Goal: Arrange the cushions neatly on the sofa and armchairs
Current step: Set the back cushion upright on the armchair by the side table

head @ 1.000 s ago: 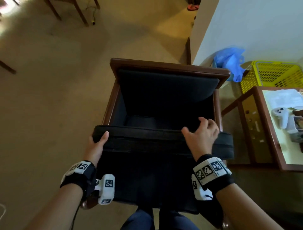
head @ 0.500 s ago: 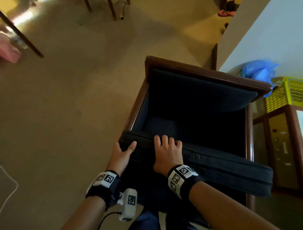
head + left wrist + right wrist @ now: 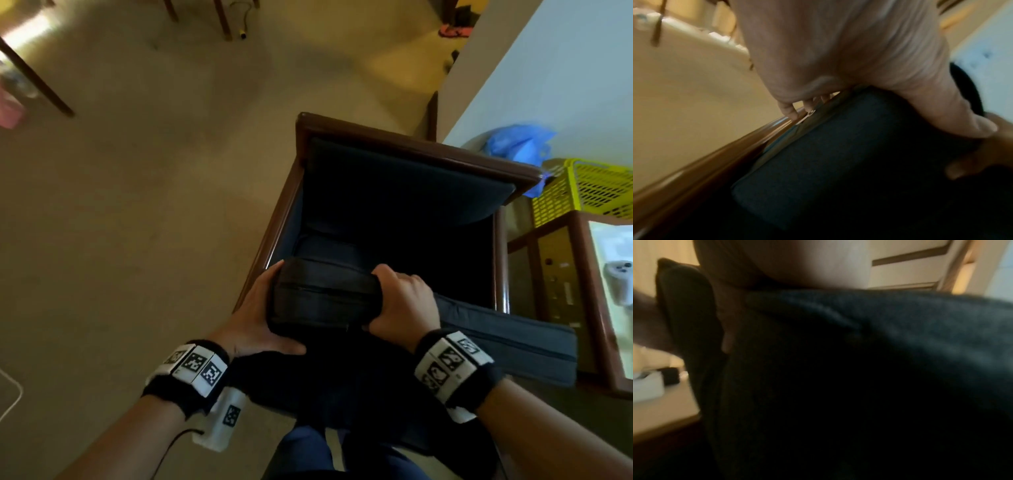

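Seat cushion (image 3: 479, 339) skewed across the armchair (image 3: 404, 140) front, both hands bunched at its left end.

Cushion's long axis is running near-left to near-right across the chair opening, right end overhanging past the right armrest toward the side desk (image 3: 582, 233), well clear of either hand. Left hand (image 3: 257, 318) is cupping the left end corner, thumb underneath, fingers wrapped over the far edge next to the left armrest. Right hand (image 3: 400, 305) is gripping the top edge just beside it, fingers curled over the cushion. Both hands are holding the cushion, neither one free. My read: the left end is nearly in the seat well and the right end needs swinging in; right hand is nearer that end.
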